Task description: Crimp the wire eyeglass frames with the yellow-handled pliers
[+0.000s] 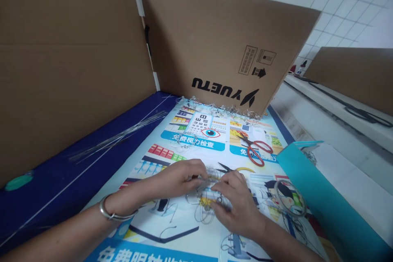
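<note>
A tangle of thin, silvery looped wire pieces (205,213) lies between my hands on the printed poster. My left hand (184,177) reaches in from the left, its thumb and fingers pinched on the thin wire. Opposite it, my right hand (233,201) has curled fingers closed on the same wire cluster; the exact grip is partly hidden. Just beyond my right fingers lie pliers (245,169) with a yellow handle, partly covered by that hand. Farther off are scissors (258,152) with red handles. A round coil of wire (304,206) rests right of my right hand.
Cardboard panels (196,37) stand at the left and back. A teal box (325,192) sits at the right. Many small wire pieces (221,110) line the poster's far edge. Long straight wires (123,134) lie on the blue surface at left, near a green patch (19,181).
</note>
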{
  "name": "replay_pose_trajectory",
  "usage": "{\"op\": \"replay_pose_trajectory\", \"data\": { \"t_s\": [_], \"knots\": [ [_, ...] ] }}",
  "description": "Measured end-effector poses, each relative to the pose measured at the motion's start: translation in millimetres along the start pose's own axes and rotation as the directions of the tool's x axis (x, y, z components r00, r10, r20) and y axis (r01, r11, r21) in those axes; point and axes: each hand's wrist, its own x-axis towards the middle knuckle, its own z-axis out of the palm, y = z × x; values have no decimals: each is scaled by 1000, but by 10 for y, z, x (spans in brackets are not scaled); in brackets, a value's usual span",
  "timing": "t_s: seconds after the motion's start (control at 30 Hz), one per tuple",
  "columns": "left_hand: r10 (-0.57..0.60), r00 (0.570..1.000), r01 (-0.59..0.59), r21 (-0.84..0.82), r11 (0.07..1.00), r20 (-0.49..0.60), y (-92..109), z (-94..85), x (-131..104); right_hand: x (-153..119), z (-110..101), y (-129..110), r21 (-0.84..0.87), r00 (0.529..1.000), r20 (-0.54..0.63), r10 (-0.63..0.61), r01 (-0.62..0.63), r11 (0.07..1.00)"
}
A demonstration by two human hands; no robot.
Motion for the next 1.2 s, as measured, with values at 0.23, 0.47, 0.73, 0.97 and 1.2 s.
{"op": "replay_pose_trajectory", "data": {
  "t_s": [0.23,0.47,0.73,0.97,1.2],
  "knots": [
    [12,999,-13,-43,999,-32,-6,-48,11,-13,15,7,64,996,-85,8,-3,998],
    [-63,996,68,-76,995,63,104,-158,-19,-14,20,152,156,991,-95,96,-81,984],
    [-67,991,70,-18,997,116,230,-28,-13,-14,48,120,93,988,-70,141,-134,987],
    [-72,994,68,50,996,84,223,87,-3,-21,72,105,66,977,-63,203,-199,978],
    [-62,994,58,41,997,95,243,157,21,14,122,102,19,986,-33,163,-162,987]
  ]
}}
